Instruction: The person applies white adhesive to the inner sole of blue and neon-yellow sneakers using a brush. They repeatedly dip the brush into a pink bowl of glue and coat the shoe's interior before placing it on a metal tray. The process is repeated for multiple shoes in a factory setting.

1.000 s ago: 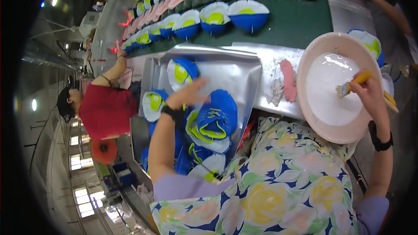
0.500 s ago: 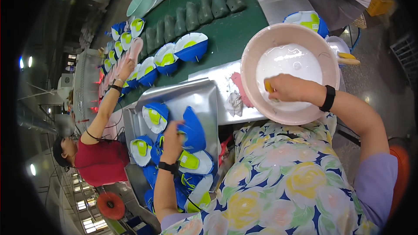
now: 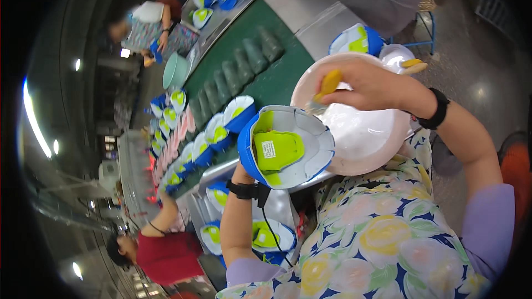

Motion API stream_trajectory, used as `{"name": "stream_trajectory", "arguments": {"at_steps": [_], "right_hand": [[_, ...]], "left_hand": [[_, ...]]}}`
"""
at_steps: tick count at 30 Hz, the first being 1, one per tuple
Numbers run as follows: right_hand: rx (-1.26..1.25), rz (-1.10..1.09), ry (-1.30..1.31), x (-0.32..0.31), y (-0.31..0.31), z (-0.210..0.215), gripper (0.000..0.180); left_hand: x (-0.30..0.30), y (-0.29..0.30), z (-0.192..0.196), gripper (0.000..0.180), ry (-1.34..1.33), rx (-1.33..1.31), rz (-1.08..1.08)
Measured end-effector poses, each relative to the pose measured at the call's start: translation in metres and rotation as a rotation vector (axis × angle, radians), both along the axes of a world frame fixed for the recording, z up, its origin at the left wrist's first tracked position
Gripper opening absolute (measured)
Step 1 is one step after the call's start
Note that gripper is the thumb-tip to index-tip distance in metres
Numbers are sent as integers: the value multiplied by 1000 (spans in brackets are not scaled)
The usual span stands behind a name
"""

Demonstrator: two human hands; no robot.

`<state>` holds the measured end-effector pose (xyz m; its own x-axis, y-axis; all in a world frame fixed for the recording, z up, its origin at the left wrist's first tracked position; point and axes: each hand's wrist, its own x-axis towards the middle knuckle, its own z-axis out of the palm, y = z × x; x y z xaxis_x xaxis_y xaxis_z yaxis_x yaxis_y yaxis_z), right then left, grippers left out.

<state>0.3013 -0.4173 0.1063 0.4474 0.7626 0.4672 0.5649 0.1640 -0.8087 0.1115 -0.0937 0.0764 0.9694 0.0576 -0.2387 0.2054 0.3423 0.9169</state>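
Note:
My left hand holds up a blue shoe upper, its white and lime underside facing me; most of its fingers are hidden beneath the upper. In my right hand is a brush with a yellow handle, its bristles close to the upper's far edge; whether they touch I cannot tell. Under that hand stands a pale pink basin with white liquid in it. More uppers lie in the metal tray below my left forearm.
A green belt carries dark foot-shaped lasts, pink pieces and rows of uppers. Beyond the basin are another upper and a white bowl with a second yellow-handled brush. A co-worker in red reaches over the belt at left.
My left hand has lifted the upper from the tray toward the basin, underside now facing me. My right hand has raised the brush out of the basin. The view has shifted.

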Motion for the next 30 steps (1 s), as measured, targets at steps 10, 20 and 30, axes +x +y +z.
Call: {"name": "stream_trajectory", "arguments": {"at_steps": [10, 20, 30], "right_hand": [[-83, -517, 317, -4, -22, -21, 41], [-30, -439, 713, -37, -5, -50, 38], [177, -267, 525, -32, -26, -38, 24]], "left_hand": [[44, -49, -14, 44, -320, 621, 134], [55, -57, -37, 46, -754, 1252, 418], [52, -20, -15, 45, -245, 566, 54]]}}
